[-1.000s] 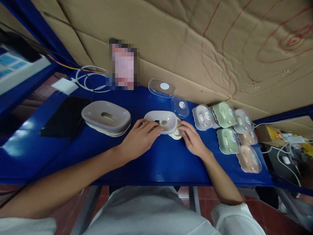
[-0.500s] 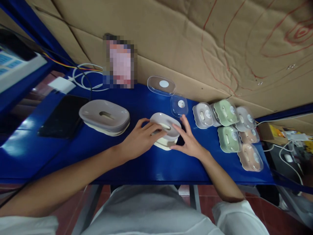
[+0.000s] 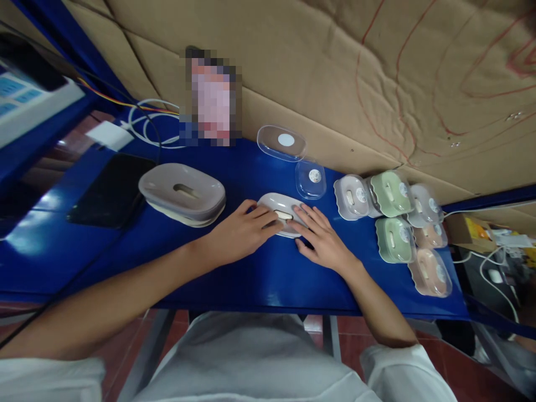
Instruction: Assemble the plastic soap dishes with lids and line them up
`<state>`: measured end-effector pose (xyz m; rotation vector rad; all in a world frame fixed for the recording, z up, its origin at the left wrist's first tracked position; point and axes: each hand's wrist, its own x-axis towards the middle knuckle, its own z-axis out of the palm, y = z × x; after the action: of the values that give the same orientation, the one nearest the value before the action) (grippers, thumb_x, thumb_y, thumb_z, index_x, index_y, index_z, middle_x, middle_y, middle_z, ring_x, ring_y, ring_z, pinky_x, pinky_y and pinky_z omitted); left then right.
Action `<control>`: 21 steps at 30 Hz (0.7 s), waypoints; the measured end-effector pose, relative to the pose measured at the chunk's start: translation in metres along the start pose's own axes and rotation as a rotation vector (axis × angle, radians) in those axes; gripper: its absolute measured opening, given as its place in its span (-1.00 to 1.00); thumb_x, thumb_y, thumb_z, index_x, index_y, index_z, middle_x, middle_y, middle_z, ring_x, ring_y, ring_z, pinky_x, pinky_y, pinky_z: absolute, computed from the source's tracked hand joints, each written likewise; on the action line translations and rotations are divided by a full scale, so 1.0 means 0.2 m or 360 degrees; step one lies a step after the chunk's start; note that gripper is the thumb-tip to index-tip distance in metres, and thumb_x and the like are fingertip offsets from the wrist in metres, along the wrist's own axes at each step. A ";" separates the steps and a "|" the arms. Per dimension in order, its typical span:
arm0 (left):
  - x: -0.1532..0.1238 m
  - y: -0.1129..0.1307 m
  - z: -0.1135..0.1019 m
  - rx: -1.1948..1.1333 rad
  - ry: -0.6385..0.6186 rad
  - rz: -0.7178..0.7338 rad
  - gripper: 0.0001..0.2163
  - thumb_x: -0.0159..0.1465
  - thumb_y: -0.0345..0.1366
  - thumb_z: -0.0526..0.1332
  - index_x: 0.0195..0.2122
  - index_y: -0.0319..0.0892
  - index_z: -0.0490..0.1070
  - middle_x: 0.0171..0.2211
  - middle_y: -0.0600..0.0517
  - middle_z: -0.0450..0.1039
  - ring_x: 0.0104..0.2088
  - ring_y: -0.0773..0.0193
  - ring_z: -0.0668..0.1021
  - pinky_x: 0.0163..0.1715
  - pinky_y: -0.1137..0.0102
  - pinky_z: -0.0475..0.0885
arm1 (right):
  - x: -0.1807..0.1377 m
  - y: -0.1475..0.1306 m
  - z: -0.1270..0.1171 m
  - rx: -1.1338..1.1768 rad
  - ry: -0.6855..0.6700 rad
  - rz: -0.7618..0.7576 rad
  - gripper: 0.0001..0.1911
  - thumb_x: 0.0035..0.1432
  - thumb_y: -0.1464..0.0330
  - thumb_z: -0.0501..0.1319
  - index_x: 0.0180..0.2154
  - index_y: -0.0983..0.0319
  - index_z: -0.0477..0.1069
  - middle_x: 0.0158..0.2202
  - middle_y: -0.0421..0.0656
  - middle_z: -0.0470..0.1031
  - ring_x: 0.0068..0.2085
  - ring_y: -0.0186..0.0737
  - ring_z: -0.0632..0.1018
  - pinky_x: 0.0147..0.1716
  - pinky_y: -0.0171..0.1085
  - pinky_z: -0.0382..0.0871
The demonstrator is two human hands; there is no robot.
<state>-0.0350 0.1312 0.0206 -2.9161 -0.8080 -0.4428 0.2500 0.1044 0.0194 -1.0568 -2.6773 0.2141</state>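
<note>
In the middle of the blue table sits a small oval soap dish (image 3: 278,199), with a pale grey tray and a cream raised bar (image 3: 284,214) showing in its slot. My left hand (image 3: 247,229) has its fingers curled over the dish's left and near side. Spread across the right side of the tray are the fingers of my right hand (image 3: 320,237), its thumb at the near rim. The fingers hide part of the dish. To the left stands a larger grey soap dish (image 3: 182,192) on a cream base, untouched.
Two clear lids (image 3: 281,143) with round stickers lie behind the dish. Several lidded soap dishes (image 3: 394,240) in grey, green and peach stand at the right. A black tablet-like object (image 3: 111,190), white cable and white adapter (image 3: 109,135) are at the left. Cardboard (image 3: 310,72) backs the table.
The grey tray, raised and tilted before, now sits lower and flatter, with the cream bar up in its slot. My right fingers have come down onto the tray. The view has shifted slightly.
</note>
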 end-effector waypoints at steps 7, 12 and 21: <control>0.00 0.03 -0.01 0.0059 0.0102 -0.0237 -0.79 0.46 -0.41 0.18 0.01 -0.14 0.58 0.00 -0.11 0.62 0.02 -0.03 0.62 0.02 0.05 0.41 | 0.03 0.13 0.05 0.0019 0.0207 0.0539 -0.40 0.61 0.13 -0.08 0.55 0.10 0.08 0.53 -0.02 0.22 0.59 0.05 0.12 0.52 0.30 0.06; 0.00 0.00 -0.02 0.0040 0.0149 -0.0483 -0.78 0.43 -0.42 0.17 -0.04 -0.18 0.61 0.00 -0.16 0.62 -0.04 -0.07 0.65 0.00 0.01 0.44 | 0.02 0.13 0.08 -0.0046 0.0463 0.0743 -0.37 0.44 -0.04 0.23 0.35 0.17 0.40 0.29 0.12 0.42 0.38 0.18 0.43 0.38 0.24 0.35; 0.00 0.00 0.01 -0.0385 0.0311 -0.0489 -0.59 0.41 -0.45 0.22 0.27 -0.20 0.40 0.38 -0.33 0.28 0.29 -0.18 0.50 0.17 -0.02 0.56 | -0.01 0.07 -0.01 0.0271 0.0425 0.0347 -0.52 0.55 0.22 0.10 0.41 0.08 0.31 0.39 -0.01 0.43 0.47 0.04 0.37 0.46 0.22 0.30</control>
<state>-0.0348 0.1305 0.0182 -2.8979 -1.2551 -0.8933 0.2612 0.1125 0.0168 -1.2270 -2.2655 0.3114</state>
